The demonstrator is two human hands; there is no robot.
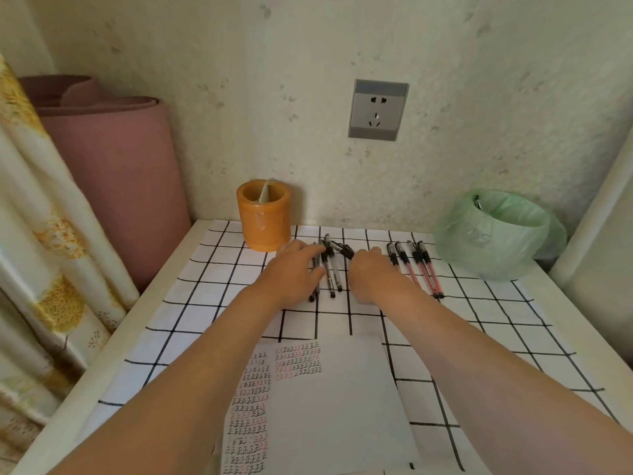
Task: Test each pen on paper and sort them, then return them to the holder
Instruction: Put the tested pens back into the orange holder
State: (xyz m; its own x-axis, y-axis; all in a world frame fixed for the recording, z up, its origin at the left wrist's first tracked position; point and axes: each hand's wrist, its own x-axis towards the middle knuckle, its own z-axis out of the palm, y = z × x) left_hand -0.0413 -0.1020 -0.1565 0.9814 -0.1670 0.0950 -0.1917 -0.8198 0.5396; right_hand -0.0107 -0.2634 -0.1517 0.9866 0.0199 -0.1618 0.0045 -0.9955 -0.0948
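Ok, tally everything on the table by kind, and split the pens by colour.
Red pens: 4
Black pens: at least 4 showing; the left hand and right hand cover part of the pile
Orange pen holder: 1
Sheet of paper: 1
Green-lined bin: 1
Total: at least 11

Rows of small black and red 正-like characters fill the paper (342, 406).
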